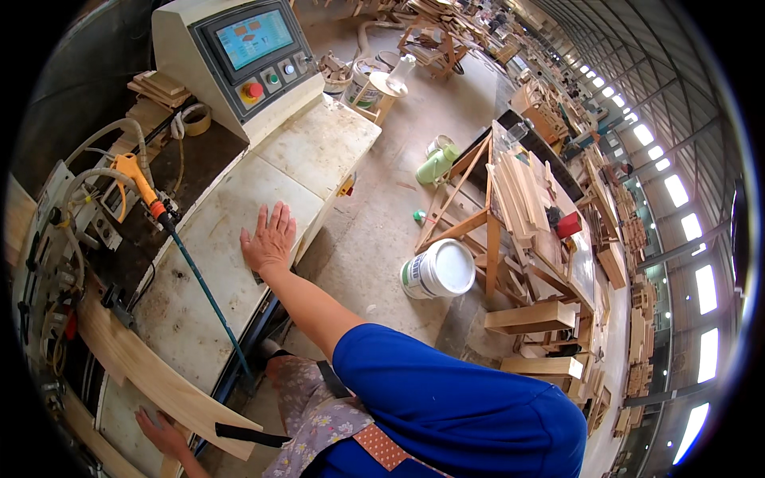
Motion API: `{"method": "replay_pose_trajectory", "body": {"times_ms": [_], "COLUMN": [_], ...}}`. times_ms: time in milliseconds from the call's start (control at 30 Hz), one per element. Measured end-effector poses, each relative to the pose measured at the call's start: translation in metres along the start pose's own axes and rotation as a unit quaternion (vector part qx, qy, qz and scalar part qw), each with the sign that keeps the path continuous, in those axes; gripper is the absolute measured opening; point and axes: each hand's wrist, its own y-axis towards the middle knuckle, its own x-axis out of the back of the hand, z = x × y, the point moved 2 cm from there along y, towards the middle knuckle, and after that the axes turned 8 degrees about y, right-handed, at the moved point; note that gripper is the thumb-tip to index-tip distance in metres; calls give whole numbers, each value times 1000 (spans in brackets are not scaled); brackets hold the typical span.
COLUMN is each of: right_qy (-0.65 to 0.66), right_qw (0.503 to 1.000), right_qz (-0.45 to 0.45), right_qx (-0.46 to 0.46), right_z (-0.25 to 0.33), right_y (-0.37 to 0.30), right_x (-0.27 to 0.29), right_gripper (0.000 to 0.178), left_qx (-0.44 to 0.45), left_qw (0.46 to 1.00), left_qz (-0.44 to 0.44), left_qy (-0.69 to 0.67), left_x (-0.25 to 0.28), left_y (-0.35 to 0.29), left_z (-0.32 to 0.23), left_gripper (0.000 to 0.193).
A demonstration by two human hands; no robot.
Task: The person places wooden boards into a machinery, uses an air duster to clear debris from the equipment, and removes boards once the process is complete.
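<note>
Two bare hands showed in the head view, both low over the pale machine table [227, 211]. The right hand [269, 239] rested palm down farther along it, fingers spread on the bare top, apparently to prop the person's weight, since it gripped nothing. The left hand [162, 436] lay near, at the left, just beside the long wooden board [159, 358], its fingers extended and slightly apart; whether they touched the wood could not be told. That board ran slantwise over the table's near left part, its far end beside a black fitting [118, 307], perhaps for support. An orange-handled tool [137, 177] stood far left, its thin tube [198, 275] slanting nearer, probably placed within reach. Beyond, the control panel [255, 56] was tilted, likely for easy reading.
</note>
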Motion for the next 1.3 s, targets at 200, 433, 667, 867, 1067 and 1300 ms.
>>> {"method": "replay_pose_trajectory", "body": {"times_ms": [200,433,667,867,1067,1300], "right_qy": [1,5,-2,2,2,6], "right_qw": [1000,1000,1000,1000,1000,1000], "right_qz": [6,12,14,19,18,19], "right_qx": [-5,-9,-11,-14,-14,-13], "right_z": [0,1,-3,-1,-1,-2], "right_y": [1,1,1,2,2,2], "right_x": [1,3,-1,0,0,-1], "right_gripper": [72,72,72,73,73,73], "left_qx": [-17,-16,-28,-10,-10,-12], "left_qw": [1000,999,999,1000,1000,1000], "left_qz": [-16,-17,-21,-10,-6,-9], "left_qy": [-13,-28,-34,-15,-13,-9], "left_x": [-9,-3,1,-3,-1,-6], "left_y": [2,2,-1,1,2,3], "left_z": [8,3,-1,1,2,5], "left_gripper": [48,47,47,47,48,48]}}
